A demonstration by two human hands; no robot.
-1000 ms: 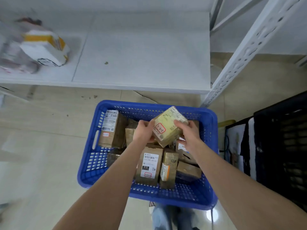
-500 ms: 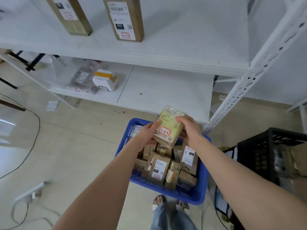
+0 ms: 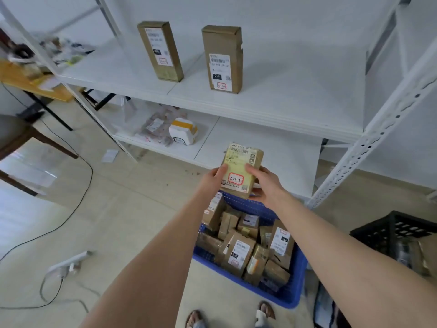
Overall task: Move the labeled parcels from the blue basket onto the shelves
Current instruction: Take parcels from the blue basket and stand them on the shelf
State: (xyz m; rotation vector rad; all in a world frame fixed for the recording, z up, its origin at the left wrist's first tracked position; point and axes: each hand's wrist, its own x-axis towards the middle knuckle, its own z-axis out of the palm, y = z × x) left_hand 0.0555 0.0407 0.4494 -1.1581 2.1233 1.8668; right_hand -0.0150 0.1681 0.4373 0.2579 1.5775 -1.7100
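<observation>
A: Why do the boxes (image 3: pixel 222 58) stand upright on the shelves (image 3: pixel 295 95)?
B: Probably so their labels face out. The blue basket (image 3: pixel 283 300) below holds many parcels (image 3: pixel 238 254).
A: And the yellow parcel (image 3: pixel 243 159)?
B: It is above the basket. The grip of the left hand (image 3: pixel 211 179) and right hand (image 3: pixel 266 183) holds its sides, with the label (image 3: pixel 235 179) up, likely for reading.

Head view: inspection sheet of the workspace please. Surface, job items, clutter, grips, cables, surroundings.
Surface: white upper shelf carries left upright parcel and right upright parcel; lower shelf below.
Job's things: yellow-labelled parcel, marked 3-3-5, held out of blue basket; more parcels fill the basket.
Clutter: bagged packets and white-yellow packet on lower shelf; paper scrap on floor.
Grips: left grip and right grip both hold the yellow-labelled parcel.
Cables: black cable and white power strip on floor.
Surroundings: black crate right, wooden table left.
</observation>
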